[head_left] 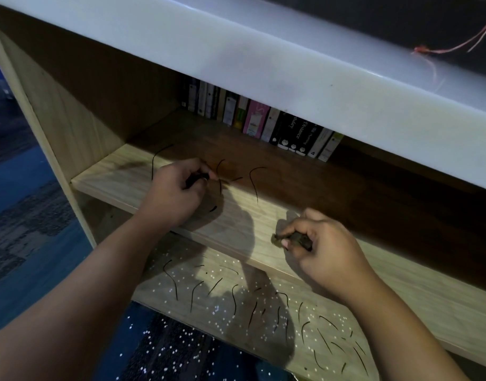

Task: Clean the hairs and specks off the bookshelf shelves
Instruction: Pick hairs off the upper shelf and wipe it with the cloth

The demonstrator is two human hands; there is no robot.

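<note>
A wooden bookshelf fills the view. On its middle shelf (pixel 118 171) lie a few long dark hairs (pixel 254 180). My left hand (pixel 178 192) rests on this shelf, its fingers closed around a small dark clump of hairs (pixel 199 177), with the fingertips pinching at another strand. My right hand (pixel 323 247) sits at the shelf's front edge, shut on a dark wad of hairs (pixel 299 239). The lower shelf (pixel 159 287) is strewn with several dark hairs (pixel 233 298) and many white specks (pixel 217 273).
A row of books (pixel 263 119) stands at the back of the middle shelf. A thick white top board (pixel 263 59) overhangs it, with a pink string (pixel 440 50) lying on the dark surface above. Blue patterned carpet (pixel 30 221) lies left and below, sprinkled with white specks.
</note>
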